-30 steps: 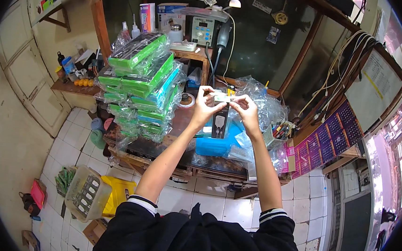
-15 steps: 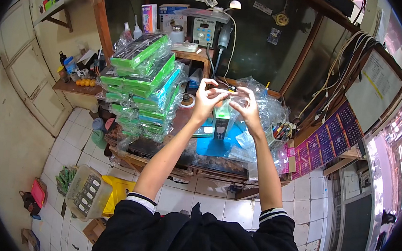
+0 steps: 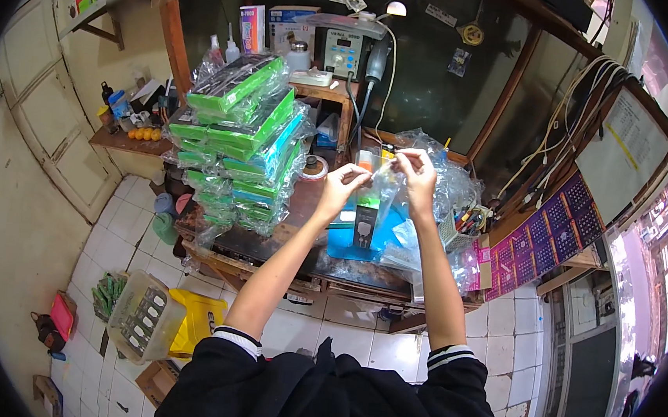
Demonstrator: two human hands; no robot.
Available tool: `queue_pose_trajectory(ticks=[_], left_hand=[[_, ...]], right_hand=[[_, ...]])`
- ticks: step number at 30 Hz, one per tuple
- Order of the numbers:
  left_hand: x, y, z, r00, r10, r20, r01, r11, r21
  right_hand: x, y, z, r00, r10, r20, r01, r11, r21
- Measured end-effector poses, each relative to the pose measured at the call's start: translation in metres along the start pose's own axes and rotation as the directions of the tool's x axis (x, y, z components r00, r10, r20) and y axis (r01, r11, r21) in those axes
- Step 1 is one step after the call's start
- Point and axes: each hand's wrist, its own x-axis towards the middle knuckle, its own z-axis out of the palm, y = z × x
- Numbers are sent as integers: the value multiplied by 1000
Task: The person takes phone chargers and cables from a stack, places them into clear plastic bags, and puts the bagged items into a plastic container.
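A small black and green box [image 3: 364, 228] with a charger-like picture stands upright on a blue mat [image 3: 340, 245]. Clear plastic, apparently a bag [image 3: 386, 193], rises around its upper part. My left hand [image 3: 343, 189] closes its fingertips on the plastic's left edge. On the other side, my right hand [image 3: 418, 177] is raised a little higher, pinching a crumpled part of the same plastic. Just behind the box shows an orange-and-white item [image 3: 365, 161], partly hidden.
Several plastic-wrapped green and black boxes [image 3: 234, 134] are piled high at the left of the desk. Crumpled clear wrapping [image 3: 450, 178] and a basket of pens and tools [image 3: 462, 228] lie to the right. A hot-air station [image 3: 343, 52] stands behind; a plastic bin [image 3: 139, 317] is on the floor.
My left hand has come down slightly. My right hand has lifted apart from it to the right, drawing the plastic with it. The box stays on the mat.
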Motion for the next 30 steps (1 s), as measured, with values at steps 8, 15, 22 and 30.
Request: queue_pose_trajectory(ticks=[8, 15, 22, 30], left_hand=[[0, 3, 9, 999, -21, -27, 21, 1000, -6], [-18, -22, 11, 999, 47, -29, -35, 948, 316], [-19, -33, 15, 977, -26, -210, 85, 956, 279], [-17, -34, 24, 936, -25, -351, 187, 881, 435]], right_hand=[[-55, 54, -16, 987, 113, 116, -109, 993, -40], [-50, 74, -17, 993, 117, -16, -118, 987, -108], [-42, 80, -13, 988, 63, -143, -90, 977, -194], [-30, 105, -19, 948, 243, -203, -284, 936, -207]])
